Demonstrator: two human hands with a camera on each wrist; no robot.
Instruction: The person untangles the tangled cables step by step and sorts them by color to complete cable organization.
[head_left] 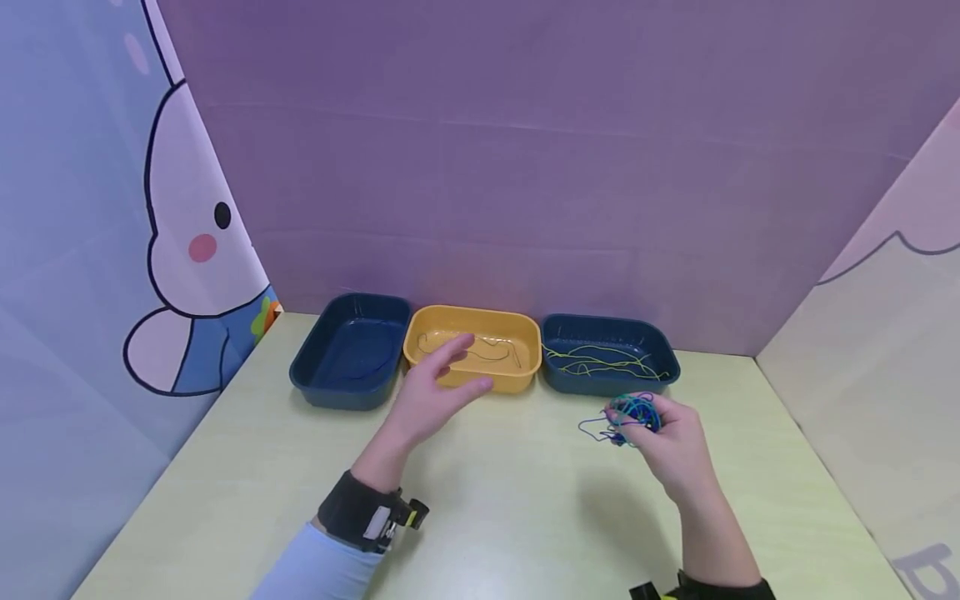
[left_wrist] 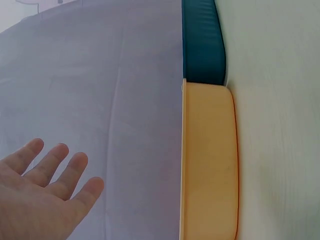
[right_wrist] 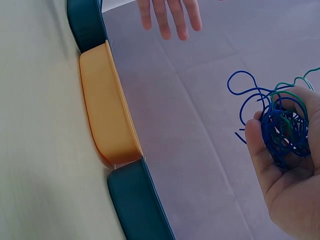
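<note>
My right hand [head_left: 678, 450] grips a tangle of thin blue, green and purple wires [head_left: 633, 412] above the table, in front of the right-hand bin. One loose loop sticks out to the left of the bundle. In the right wrist view the wire tangle [right_wrist: 285, 125] lies in the palm with the fingers curled around it. My left hand [head_left: 423, 400] is raised in front of the yellow bin, its fingers spread and holding nothing. The left wrist view also shows the left hand [left_wrist: 50, 192] with fingers extended.
A row of bins stands against the purple backdrop [head_left: 525, 167]. The left blue bin [head_left: 330, 397] may hold a dark strand; I cannot tell. The yellow bin [head_left: 510, 382] contains a few thin dark strands. Yellow-green wires [head_left: 600, 364] lie in the right blue bin [head_left: 592, 385].
</note>
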